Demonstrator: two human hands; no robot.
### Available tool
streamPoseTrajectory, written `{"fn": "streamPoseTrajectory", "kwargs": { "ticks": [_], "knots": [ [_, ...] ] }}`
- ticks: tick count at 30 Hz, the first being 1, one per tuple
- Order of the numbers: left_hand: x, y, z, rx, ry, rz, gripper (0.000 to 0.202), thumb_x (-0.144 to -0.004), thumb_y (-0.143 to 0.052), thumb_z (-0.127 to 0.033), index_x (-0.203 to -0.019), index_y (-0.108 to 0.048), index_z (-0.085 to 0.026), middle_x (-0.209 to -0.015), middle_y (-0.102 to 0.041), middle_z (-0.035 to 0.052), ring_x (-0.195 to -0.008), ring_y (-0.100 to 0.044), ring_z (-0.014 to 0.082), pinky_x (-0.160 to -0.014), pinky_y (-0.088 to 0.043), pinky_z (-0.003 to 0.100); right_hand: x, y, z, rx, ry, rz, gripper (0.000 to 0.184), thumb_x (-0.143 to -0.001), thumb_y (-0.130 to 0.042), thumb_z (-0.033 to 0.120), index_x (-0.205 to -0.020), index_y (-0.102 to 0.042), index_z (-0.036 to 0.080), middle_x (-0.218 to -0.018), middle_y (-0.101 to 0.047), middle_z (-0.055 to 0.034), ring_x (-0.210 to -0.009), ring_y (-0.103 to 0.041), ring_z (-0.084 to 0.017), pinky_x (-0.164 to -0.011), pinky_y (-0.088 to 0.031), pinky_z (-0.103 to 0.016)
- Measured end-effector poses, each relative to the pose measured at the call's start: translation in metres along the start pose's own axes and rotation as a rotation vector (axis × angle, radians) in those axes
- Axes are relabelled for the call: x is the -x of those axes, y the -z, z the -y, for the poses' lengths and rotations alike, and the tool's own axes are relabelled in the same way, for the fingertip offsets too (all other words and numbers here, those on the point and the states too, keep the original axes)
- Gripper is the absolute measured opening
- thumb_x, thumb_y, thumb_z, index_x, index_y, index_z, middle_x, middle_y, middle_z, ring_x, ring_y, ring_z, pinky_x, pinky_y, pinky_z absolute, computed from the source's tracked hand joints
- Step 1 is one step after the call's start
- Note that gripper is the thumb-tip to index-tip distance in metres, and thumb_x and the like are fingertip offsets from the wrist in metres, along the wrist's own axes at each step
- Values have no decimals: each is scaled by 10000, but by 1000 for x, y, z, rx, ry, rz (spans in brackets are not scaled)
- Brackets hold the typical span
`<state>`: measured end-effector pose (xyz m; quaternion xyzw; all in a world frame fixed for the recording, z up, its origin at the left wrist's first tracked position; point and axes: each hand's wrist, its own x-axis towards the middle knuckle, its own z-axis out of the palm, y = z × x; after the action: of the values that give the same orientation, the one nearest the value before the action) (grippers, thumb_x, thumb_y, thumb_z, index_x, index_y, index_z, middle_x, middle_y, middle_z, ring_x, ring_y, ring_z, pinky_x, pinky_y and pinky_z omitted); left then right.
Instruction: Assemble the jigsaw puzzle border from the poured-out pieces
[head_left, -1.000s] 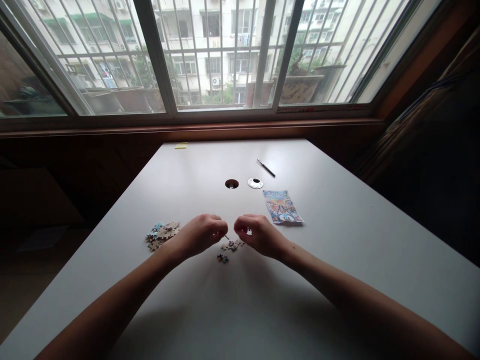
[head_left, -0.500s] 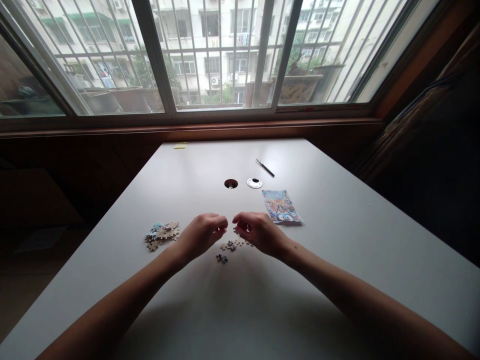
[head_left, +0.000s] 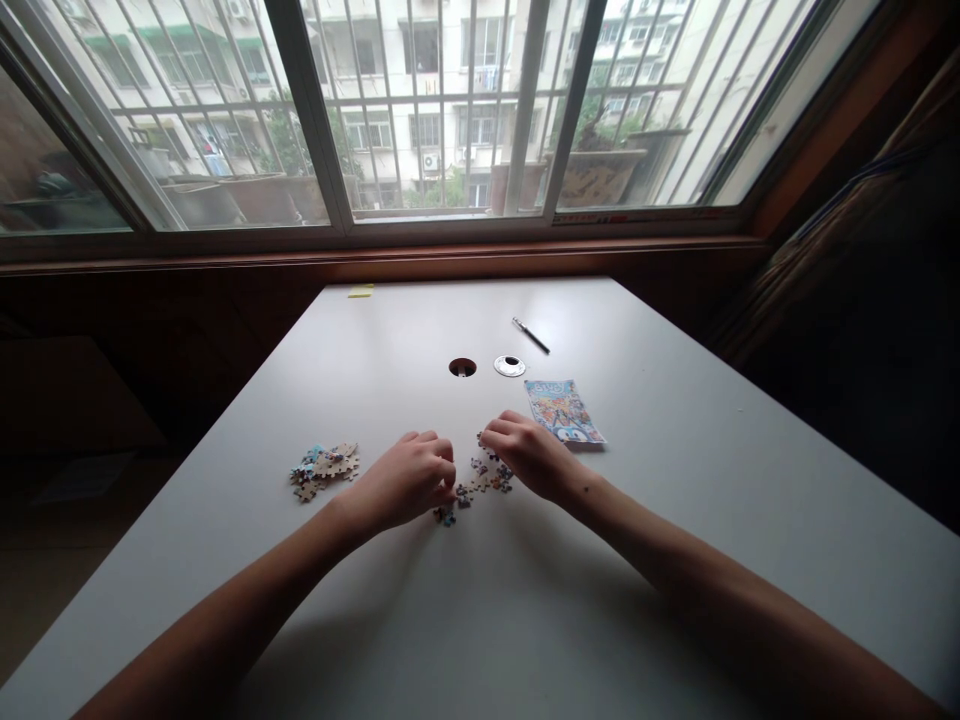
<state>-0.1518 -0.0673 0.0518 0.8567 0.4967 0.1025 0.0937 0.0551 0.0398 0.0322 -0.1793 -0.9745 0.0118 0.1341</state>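
My left hand [head_left: 420, 472] is closed, its fingers bent down over the left side of some loose jigsaw pieces [head_left: 491, 474] in the middle of the table. What its fingertips hold, if anything, is hidden. A few dark jigsaw pieces [head_left: 445, 515] lie just below those fingertips. My right hand [head_left: 531, 455] has its fingers pressed together at the upper edge of the loose pieces. At its fingertips shows a small dark jigsaw piece [head_left: 481, 438]. Farther left, beside my left wrist, is a heap of jigsaw pieces [head_left: 324, 470], many with the plain brown side up.
On the white table [head_left: 465, 630], a colourful picture sheet [head_left: 562, 408] lies just beyond my right hand. Behind it are a pen [head_left: 531, 335], a round metal cover [head_left: 509, 366] and a cable hole [head_left: 463, 368]. A yellow slip [head_left: 361, 291] is near the far edge, below the barred window.
My hands have moved apart from their raised, near-touching position. The left went down to the pieces; the right shifted right and slightly away, uncovering more of the loose pieces.
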Motion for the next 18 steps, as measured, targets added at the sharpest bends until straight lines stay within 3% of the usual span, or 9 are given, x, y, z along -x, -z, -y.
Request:
{"fn": "streamPoseTrajectory", "kwargs": {
  "ticks": [5, 11, 16, 18],
  "knots": [
    [0, 1, 4, 45, 13, 21, 92, -857, -697, -257, -793, -685, -193, -896, -659, 22, -815, -583, 157, -766, -417, 283, 0, 1, -1, 72, -22, 2, 203, -870, -506, -3, -793, -582, 169, -821, -623, -48, -789, -498, -175, -658, -362, -290],
    [-1, 8, 6, 96, 8, -27, 48, -839, -682, -238, -817, -678, -196, -872, -677, 15, -810, -604, 151, -787, -422, 276, 1, 1, -9, 111, -157, -26, 194, -842, -515, -2, -791, -612, 158, -810, -637, -70, -767, -505, -186, -632, -341, -301],
    [0, 7, 9, 200, 24, -50, 40, -850, -650, -191, -816, -648, -170, -753, -672, 1, -675, -581, 110, -651, -411, 216, -1, 1, 4, -253, -127, -102, 172, -855, -542, 61, -885, -679, 162, -872, -675, -71, -852, -565, -185, -744, -426, -296],
    [0, 5, 10, 274, 41, -39, 40, -855, -630, -149, -819, -642, -162, -731, -667, -4, -645, -581, 95, -610, -401, 193, -2, 2, 14, -434, -68, -59, 138, -855, -588, 122, -928, -694, 173, -873, -693, -52, -848, -586, -169, -790, -442, -293]
  ]
}}
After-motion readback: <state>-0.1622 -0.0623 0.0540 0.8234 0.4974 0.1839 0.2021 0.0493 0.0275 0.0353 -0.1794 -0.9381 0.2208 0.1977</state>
